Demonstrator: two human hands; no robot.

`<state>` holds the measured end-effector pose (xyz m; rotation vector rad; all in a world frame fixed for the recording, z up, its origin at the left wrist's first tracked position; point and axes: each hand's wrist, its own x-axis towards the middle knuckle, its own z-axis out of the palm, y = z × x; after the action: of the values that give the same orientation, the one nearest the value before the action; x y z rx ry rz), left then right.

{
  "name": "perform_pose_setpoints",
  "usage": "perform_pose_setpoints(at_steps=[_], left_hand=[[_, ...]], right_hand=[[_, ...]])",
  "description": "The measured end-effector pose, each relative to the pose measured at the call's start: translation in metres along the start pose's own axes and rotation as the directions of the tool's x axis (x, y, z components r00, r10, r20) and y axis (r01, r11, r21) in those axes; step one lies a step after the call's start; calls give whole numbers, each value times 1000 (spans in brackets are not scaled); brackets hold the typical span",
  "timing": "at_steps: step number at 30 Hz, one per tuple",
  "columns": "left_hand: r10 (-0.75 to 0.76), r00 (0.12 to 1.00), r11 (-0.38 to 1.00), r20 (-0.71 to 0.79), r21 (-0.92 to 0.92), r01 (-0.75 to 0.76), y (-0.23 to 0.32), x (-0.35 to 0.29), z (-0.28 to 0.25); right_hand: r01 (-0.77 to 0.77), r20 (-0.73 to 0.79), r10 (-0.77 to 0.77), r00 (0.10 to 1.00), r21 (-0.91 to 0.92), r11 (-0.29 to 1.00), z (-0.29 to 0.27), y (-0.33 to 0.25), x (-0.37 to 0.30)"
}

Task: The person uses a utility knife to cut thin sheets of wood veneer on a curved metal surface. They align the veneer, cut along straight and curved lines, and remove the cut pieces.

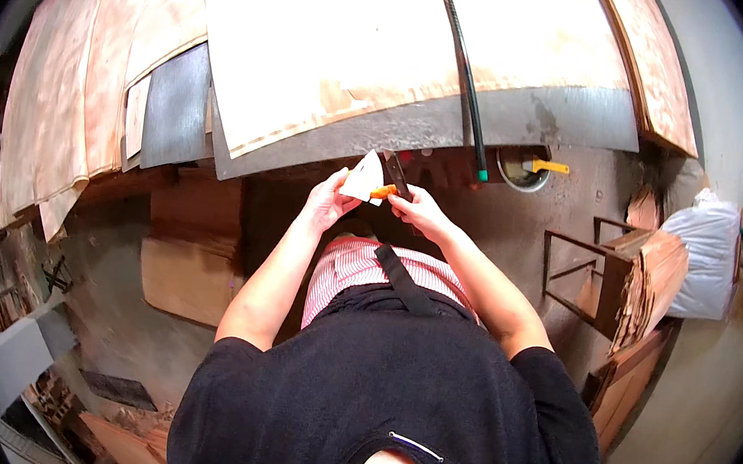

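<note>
In front of my waist, my left hand is closed on a pale, pointed, flat piece. An orange part lies against its right side; whether the two are joined is unclear. My right hand is closed on a dark, narrow, blade-like tool that points up and away from me. Its fingertips come close to the orange part. Both hands are just short of the table's near edge, where a grey metal sheet sticks out from under large pale wood veneer sheets.
A long dark rod with a green tip crosses the veneer and overhangs the edge. Beyond my right hand, a round pot holds a yellow-handled brush. Further right stand a metal frame, stacked veneer and a white sack.
</note>
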<state>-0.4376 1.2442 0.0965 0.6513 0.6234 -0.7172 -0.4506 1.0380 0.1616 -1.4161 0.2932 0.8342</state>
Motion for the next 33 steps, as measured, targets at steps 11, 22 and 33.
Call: perform_pose_setpoints(at_steps=[11, 22, 33], left_hand=[[-130, 929, 934, 345, 357, -2, -158, -26, 124], [-10, 1000, 630, -24, 776, 25, -330, -12, 220], [-425, 904, 563, 41, 794, 229, -410, 95, 325]], right_hand=[[290, -176, -275, 945, 61, 955, -83, 124, -186], [392, -524, -182, 832, 322, 862, -188, 272, -370], [568, -750, 70, 657, 554, 608, -337, 357, -408]])
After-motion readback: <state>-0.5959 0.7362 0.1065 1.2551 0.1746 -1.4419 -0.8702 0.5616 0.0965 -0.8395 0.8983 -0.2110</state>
